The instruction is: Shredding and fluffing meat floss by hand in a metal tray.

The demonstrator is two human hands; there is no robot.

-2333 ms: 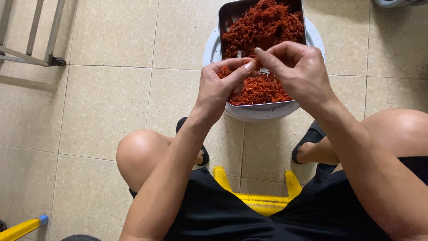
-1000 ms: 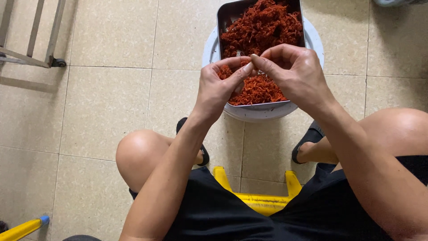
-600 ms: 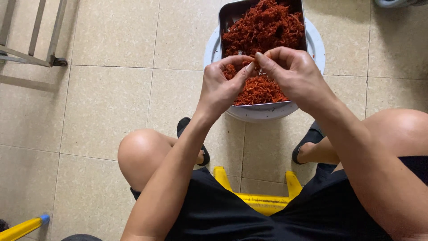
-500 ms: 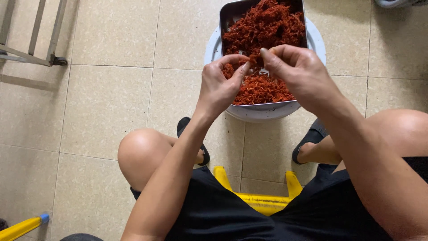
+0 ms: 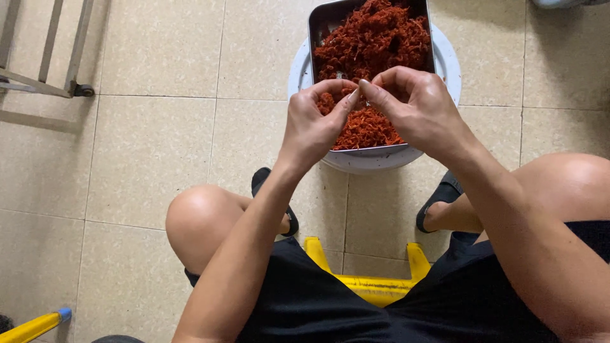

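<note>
Both hands have drawn together again over the metal tray [image 5: 316,38], left hand [image 5: 311,124] and right hand [image 5: 416,108] fingertips pinched on one small red shred [image 5: 357,96], so the picking-apart goes on.

One head-worn camera looked steeply down from close above, past the person's knees, at the tiled floor [image 5: 146,146] and metal tray [image 5: 314,28].
</note>
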